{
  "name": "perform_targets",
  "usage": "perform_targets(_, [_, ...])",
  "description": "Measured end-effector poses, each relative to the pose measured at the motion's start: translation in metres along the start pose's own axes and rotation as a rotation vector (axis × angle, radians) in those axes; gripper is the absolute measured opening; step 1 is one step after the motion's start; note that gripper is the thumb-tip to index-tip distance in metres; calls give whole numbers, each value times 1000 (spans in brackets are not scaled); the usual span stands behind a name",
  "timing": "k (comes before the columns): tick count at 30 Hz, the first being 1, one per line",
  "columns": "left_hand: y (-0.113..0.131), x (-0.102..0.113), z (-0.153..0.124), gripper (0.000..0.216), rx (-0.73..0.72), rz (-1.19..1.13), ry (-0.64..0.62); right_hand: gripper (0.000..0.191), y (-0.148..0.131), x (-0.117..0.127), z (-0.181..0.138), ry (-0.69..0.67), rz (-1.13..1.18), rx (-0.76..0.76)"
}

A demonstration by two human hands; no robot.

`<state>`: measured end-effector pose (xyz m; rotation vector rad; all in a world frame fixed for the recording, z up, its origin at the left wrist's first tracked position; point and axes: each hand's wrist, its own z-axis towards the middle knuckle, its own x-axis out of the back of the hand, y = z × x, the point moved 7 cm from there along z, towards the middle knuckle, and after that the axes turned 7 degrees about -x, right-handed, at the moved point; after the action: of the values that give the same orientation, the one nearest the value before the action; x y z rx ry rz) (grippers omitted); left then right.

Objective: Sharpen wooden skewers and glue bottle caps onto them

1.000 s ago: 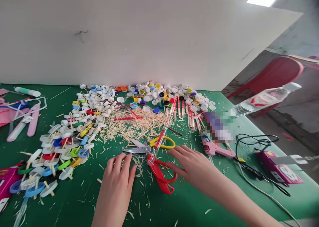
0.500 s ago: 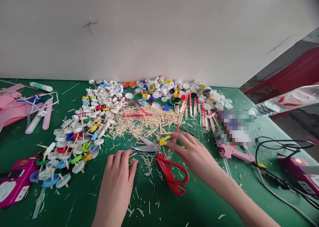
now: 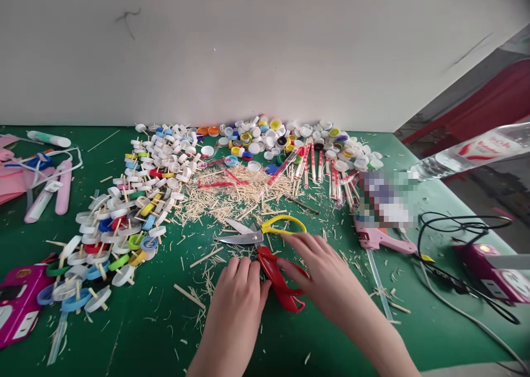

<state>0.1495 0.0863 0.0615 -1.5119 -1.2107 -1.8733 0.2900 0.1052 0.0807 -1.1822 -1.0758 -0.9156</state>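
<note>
Scissors lie on the green table with blades apart, a red handle on the near side and a yellow handle loop on the far side. My left hand rests beside the red handle, fingers curled down and pressed together, its thumb touching the handle. What its fingers hold, if anything, is hidden. Over the handles reaches my right hand, with thumb across the red handle, fingers near the yellow loop, thumb and fingers apart. Short wooden sticks lie left of my left hand.
Bottle caps joined with sticks pile up at left. Loose caps, wood splinters and red-printed stick packets lie behind. At right are a pink glue gun, a bottle, cables and a purple power block.
My left hand has moved right to the red handle. My right hand has shifted nearer to me, uncovering the yellow loop. A red-printed packet from under it now lies farther back on the splinters.
</note>
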Motion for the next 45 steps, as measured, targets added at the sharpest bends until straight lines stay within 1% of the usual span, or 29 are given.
perform_targets(2, [0,-3,0,18,-10,5,-24,48,-6,-8,-23,-51,11,34])
perform_targets(3, [0,-5,-1,19,-18,9,-30,52,-9,-10,-31,-51,22,38])
perform_targets(5, [-1,-6,-2,22,-25,18,-23,51,-12,-14,-39,-43,62,6])
perform_targets(8, [0,-2,-2,25,-33,9,28,40,-14,-16,-37,-10,143,-57])
perform_targets(11, [2,4,-2,35,-39,-3,78,37,-7,-14,-33,80,162,-97])
perform_targets(13, [5,3,-1,45,-55,-6,60,38,5,-14,-30,149,135,-135])
perform_targets(16, [10,-4,0,65,-101,-1,-2,44,23,-17,-25,224,50,-176])
perform_targets(18, [10,-7,0,72,-104,19,-6,47,28,-18,-22,267,-16,-172])
perform_targets(20, [9,-8,1,74,-95,36,6,47,25,-13,-20,318,-74,-152])
perform_targets(22, [10,-8,2,71,-107,37,12,44,17,-4,-20,367,-100,-130])
perform_targets(24, [10,-5,2,62,-116,26,28,38,5,4,-22,371,-70,-90])
perform_targets(27, [3,4,2,39,-66,32,81,23,-17,4,-25,255,-16,27])
perform_targets(29, [-3,12,2,26,-27,74,104,23,-30,-2,-28,181,-36,75])
perform_targets(31, [-9,22,3,21,-5,114,113,27,-37,-8,-32,162,-76,76])
perform_targets(32, [-13,27,4,21,6,122,121,25,-39,-10,-33,170,-93,67])
perform_targets(34, [-22,39,5,23,39,114,148,20,-39,-10,-34,213,-110,34])
perform_targets(36, [-30,49,6,26,67,97,182,20,-35,-7,-36,265,-98,-7])
perform_targets(39, [-37,60,8,29,100,92,230,18,-22,3,-38,310,-14,-94])
perform_targets(42, [-38,65,8,31,129,98,259,18,1,7,-40,266,163,-274])
perform_targets(45, [-33,62,10,32,117,91,242,25,27,4,-46,166,490,-522])
